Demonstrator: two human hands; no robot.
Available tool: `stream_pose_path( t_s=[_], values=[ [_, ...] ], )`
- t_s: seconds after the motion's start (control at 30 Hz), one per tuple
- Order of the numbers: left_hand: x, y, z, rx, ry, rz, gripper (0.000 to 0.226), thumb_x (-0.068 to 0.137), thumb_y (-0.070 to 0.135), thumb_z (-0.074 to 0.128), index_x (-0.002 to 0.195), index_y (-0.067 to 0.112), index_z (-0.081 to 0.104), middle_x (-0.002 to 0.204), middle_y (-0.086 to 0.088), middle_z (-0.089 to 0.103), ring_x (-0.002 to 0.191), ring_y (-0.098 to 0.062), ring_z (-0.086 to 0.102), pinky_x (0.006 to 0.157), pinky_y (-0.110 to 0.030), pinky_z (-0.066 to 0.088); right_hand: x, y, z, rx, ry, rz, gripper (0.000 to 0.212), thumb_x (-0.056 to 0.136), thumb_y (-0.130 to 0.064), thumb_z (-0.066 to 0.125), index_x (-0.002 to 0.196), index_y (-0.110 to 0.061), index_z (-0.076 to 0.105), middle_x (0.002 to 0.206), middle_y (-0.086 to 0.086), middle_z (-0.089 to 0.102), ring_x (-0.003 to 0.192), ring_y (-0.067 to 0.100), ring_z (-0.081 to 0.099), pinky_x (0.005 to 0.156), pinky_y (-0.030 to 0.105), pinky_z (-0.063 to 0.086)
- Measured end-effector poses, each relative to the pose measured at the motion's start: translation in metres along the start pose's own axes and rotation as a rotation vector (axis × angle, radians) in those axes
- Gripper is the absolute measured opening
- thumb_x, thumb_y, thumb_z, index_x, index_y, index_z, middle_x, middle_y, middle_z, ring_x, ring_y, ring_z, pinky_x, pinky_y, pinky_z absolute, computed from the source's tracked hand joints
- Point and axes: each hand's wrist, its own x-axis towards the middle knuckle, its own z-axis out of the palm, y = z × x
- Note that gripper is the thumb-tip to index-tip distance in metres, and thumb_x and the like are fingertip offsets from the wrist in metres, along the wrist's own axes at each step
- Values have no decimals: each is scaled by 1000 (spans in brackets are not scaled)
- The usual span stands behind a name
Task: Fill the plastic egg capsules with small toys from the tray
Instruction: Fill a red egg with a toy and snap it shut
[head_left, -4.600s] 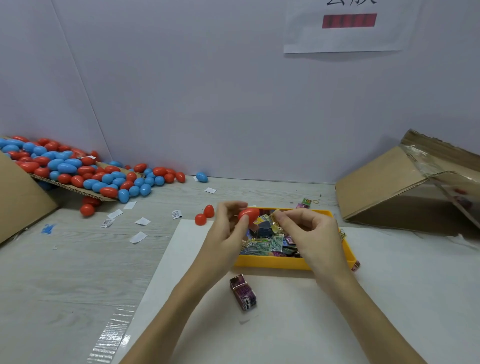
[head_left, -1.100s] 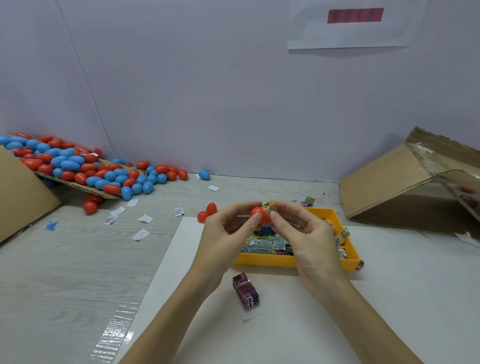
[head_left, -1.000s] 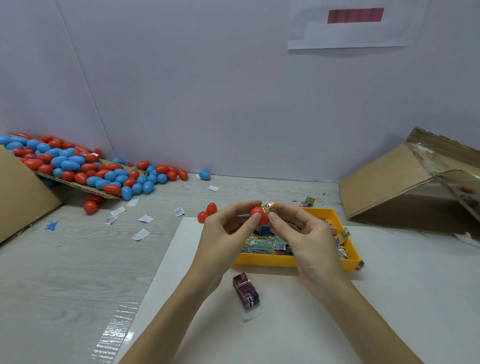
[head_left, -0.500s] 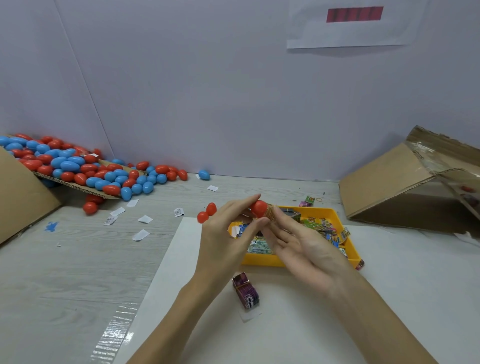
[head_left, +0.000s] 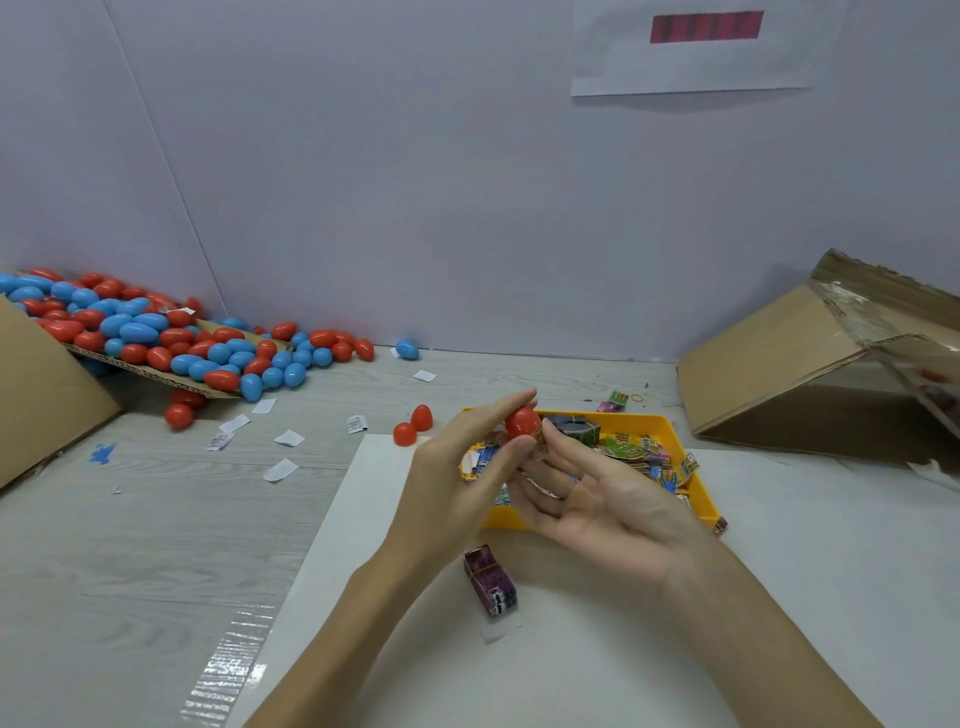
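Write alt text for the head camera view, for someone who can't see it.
A person's left hand pinches a red egg capsule above a yellow tray of small toys, the right hand open beside it. Red and blue eggs lie piled far left.

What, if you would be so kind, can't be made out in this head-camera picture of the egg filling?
- Red egg capsule: the left hand pinches it, and its fingertips hide whether it is closed.
- Gold packet at the right hand: mostly hidden behind the fingers.
- Yellow tray: both hands cover its near-left part.
- Wall sign: cut off by the top edge, blurred.
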Motion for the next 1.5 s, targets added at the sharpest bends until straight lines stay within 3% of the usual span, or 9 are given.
stream_pose_path(
  t_s=[0.27, 0.37, 0.47, 0.63, 0.8, 0.93, 1.17, 1.37, 1.5],
  values=[
    [0, 1, 6, -173, 33, -83, 34, 96, 19, 70, 129, 30, 72, 116, 13, 75, 116, -12, 68, 98, -16, 48, 2, 7, 5, 160, -57, 108, 35, 77, -21, 84, 103, 1, 79, 110, 13, 75, 102, 28, 75, 86, 43, 61],
    [1, 2, 4, -237, 2, -107, 35, 94, 17, 73, 126, 33, 74, 113, 10, 76, 113, -10, 68, 96, -14, 48, 2, 7, 4, 165, -38, 89, 39, 77, -20, 84, 108, 2, 78, 118, 15, 74, 104, 29, 75, 85, 43, 61],
    [2, 1, 3, -287, -3, -126, 37, 91, 13, 76, 123, 31, 76, 112, 9, 78, 111, -7, 70, 96, -13, 49, 2, 7, 3, 169, -22, 80, 38, 72, -17, 87, 103, 4, 79, 111, 17, 75, 100, 30, 76, 84, 44, 63],
    [2, 1, -3, -361, -21, -150, 38, 87, 14, 76, 123, 26, 76, 113, 4, 79, 113, -14, 72, 98, -19, 52, 2, 8, 2, 105, -33, 58, 36, 76, -20, 85, 105, 1, 77, 111, 16, 75, 98, 28, 76, 88, 46, 61],
    [2, 4, -6, -441, -17, -187, 38, 87, 3, 76, 120, 20, 78, 102, -9, 80, 98, -13, 75, 89, -18, 55, 1, 7, 3, 67, -51, 56, 36, 79, -22, 84, 107, -1, 77, 109, 15, 75, 100, 29, 75, 89, 47, 60],
    [3, 7, -4, -457, -19, -201, 36, 84, 14, 75, 120, 15, 77, 104, -6, 80, 100, -13, 75, 89, -18, 54, 1, 8, 3, 63, -39, 44, 34, 78, -23, 85, 104, -1, 78, 108, 14, 75, 101, 28, 74, 89, 47, 60],
    [2, 4, -3, -435, -37, -186, 32, 90, 6, 71, 121, 13, 75, 109, 1, 80, 107, -11, 74, 91, -14, 52, 3, 9, 5, 57, -28, 17, 31, 77, -23, 83, 102, -4, 80, 105, 13, 75, 97, 27, 75, 88, 45, 61],
    [3, 8, -6, -417, -20, -172, 29, 87, 15, 72, 115, 18, 77, 106, 7, 80, 104, -3, 73, 90, -8, 49, 4, 11, 5, 53, -13, -1, 31, 76, -24, 84, 101, -5, 81, 106, 15, 75, 98, 28, 76, 87, 43, 61],
    [1, 8, 2, -388, 41, -180, 25, 92, 8, 73, 114, 19, 79, 103, 4, 80, 101, -7, 75, 87, -12, 52, 4, 10, 6, 14, -24, -49, 29, 86, -31, 77, 101, -6, 80, 113, 16, 75, 102, 26, 75, 82, 40, 63]
  ],
)
